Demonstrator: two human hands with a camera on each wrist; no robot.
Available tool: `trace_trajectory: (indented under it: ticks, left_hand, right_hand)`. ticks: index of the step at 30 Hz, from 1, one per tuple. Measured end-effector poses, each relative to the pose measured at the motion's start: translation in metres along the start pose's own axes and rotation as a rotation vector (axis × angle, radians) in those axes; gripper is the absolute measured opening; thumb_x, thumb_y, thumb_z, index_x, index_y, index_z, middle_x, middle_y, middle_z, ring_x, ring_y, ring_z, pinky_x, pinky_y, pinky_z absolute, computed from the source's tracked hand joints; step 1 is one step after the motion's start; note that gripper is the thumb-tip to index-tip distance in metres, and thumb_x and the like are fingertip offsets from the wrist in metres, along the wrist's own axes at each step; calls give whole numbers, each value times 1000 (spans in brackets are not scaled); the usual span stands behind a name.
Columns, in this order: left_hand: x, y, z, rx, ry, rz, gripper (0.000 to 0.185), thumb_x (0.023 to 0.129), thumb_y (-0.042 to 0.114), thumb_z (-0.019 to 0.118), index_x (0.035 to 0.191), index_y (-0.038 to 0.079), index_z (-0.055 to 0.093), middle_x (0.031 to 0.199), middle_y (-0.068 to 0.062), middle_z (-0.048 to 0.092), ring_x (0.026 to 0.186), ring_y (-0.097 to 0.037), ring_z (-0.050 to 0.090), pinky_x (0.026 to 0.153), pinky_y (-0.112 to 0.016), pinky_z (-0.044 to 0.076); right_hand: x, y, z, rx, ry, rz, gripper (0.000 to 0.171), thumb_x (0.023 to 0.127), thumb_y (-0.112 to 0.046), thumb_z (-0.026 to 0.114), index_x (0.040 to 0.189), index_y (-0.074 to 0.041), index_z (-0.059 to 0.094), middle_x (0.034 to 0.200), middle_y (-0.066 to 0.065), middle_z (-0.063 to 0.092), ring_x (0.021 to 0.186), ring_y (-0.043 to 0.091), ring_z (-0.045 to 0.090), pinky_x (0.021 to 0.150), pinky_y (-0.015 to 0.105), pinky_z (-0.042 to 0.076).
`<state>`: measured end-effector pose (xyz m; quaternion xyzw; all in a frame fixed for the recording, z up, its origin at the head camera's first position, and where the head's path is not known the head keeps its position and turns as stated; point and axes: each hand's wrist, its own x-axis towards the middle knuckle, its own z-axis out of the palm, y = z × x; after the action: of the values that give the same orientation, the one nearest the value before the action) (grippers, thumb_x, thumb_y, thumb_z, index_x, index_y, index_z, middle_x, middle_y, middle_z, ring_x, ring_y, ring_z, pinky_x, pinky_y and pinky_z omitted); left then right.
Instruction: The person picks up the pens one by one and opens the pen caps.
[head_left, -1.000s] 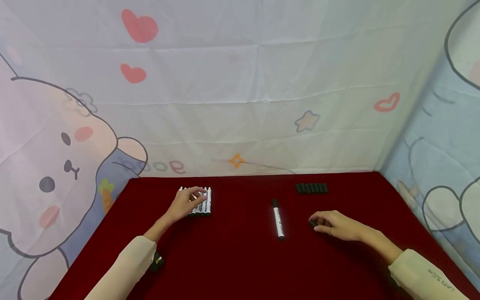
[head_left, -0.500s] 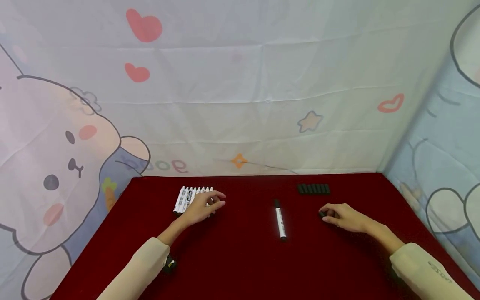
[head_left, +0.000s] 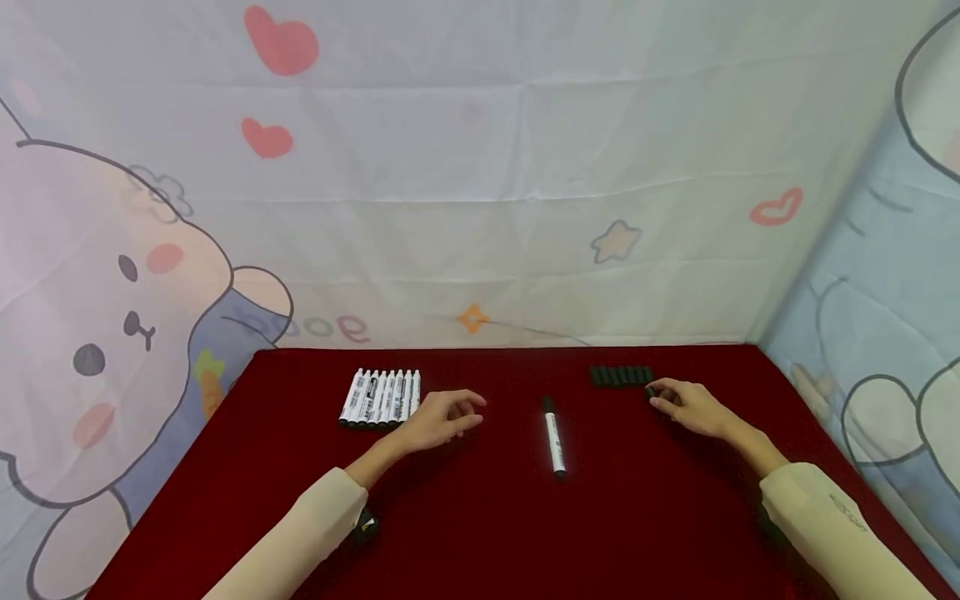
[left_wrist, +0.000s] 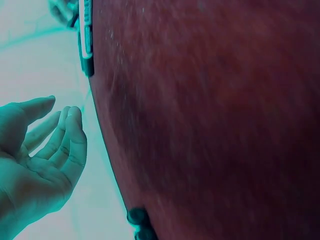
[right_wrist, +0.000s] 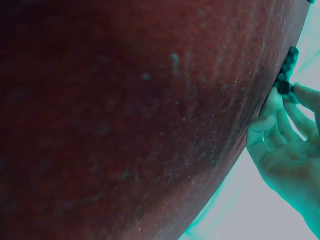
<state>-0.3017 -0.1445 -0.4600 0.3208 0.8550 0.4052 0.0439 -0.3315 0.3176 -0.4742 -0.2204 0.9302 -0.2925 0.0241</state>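
Head view is showing the right hand (head_left: 693,406) pinching a black cap (head_left: 649,391) at the right end of the cap row (head_left: 621,376) at the table's (head_left: 480,533) far edge, while the left hand (head_left: 442,417) is hanging relaxed and empty beside the uncapped markers (head_left: 380,397). One marker (head_left: 553,433) is lying alone mid-table, apparently uncapped. About eight markers are waiting in the bundle; roughly seven caps are lining up, so most work seems left.

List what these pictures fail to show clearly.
- Print on the row of white markers: too small, head view.
- Black cap at the right hand: mostly hidden by fingers; grip unclear.
- Dark thing under the left sleeve: half hidden.
- Wrist views: blurred, off-colour.
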Motion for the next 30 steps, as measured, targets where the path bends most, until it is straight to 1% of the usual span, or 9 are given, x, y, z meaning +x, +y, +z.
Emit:
trace_trajectory:
  ticks: [5, 9, 12, 15, 18, 21, 24, 26, 30]
  left_hand:
    - [8, 4, 18, 22, -61, 13, 29, 100, 10, 64, 126, -4, 65, 95, -17, 72, 67, -15, 67, 58, -19, 53]
    - [10, 7, 32, 28, -121, 10, 29, 101, 10, 64, 127, -4, 64, 98, -16, 72, 67, -6, 64, 59, -18, 54]
    - [12, 11, 39, 15, -152, 5, 31, 101, 11, 64, 129, -4, 63, 100, -17, 71, 67, -3, 61, 57, -18, 54]
    - [15, 14, 45, 18, -158, 17, 32, 101, 11, 63, 130, -4, 62, 102, -17, 71, 68, -3, 61, 57, -17, 53]
    - [20, 18, 49, 61, -148, 54, 33, 101, 12, 64, 129, -5, 62, 104, -16, 72, 73, -8, 65, 62, -16, 52]
    - [25, 21, 54, 83, -139, 65, 34, 102, 13, 63, 131, -5, 60, 107, -16, 72, 74, -10, 65, 64, -15, 51]
    - [31, 23, 60, 40, -145, 26, 38, 103, 14, 62, 134, -7, 56, 110, -19, 71, 67, -7, 62, 58, -16, 52]
    - [35, 25, 64, -3, -149, -27, 44, 103, 16, 62, 138, -8, 53, 112, -21, 70, 62, -5, 60, 54, -18, 53]
    - [43, 33, 71, -30, -136, -140, 57, 101, 25, 65, 144, -8, 46, 115, -20, 68, 55, -6, 57, 51, -19, 52]
  right_hand:
    - [8, 5, -2, -20, 117, 26, 39, 106, -13, 55, 135, 13, 54, 108, 26, 70, 83, 24, 68, 69, 35, 56]
    - [11, 11, -3, -45, 160, 66, 42, 107, -15, 53, 135, 16, 52, 115, 34, 67, 98, 43, 68, 79, 51, 58]
    - [15, 16, -4, -58, 180, 98, 44, 108, -16, 51, 135, 20, 50, 122, 40, 62, 108, 53, 63, 88, 61, 54]
    - [21, 18, -3, -66, 194, 128, 46, 108, -16, 50, 134, 22, 50, 127, 43, 58, 115, 57, 58, 94, 66, 50]
    - [25, 17, 0, -75, 205, 154, 45, 107, -16, 50, 132, 21, 52, 127, 42, 59, 115, 58, 58, 94, 66, 51]
    - [29, 17, 4, -81, 215, 162, 42, 107, -15, 50, 130, 20, 55, 125, 41, 60, 113, 57, 60, 92, 66, 52]
    - [32, 20, 6, -74, 233, 172, 41, 107, -15, 50, 130, 18, 57, 126, 40, 61, 114, 56, 60, 93, 66, 51]
    - [33, 21, 6, -70, 240, 180, 40, 106, -15, 51, 129, 17, 58, 126, 40, 60, 115, 57, 59, 93, 66, 51]
    - [36, 21, 5, -75, 243, 189, 40, 106, -16, 53, 126, 18, 59, 123, 40, 62, 112, 56, 60, 92, 65, 51]
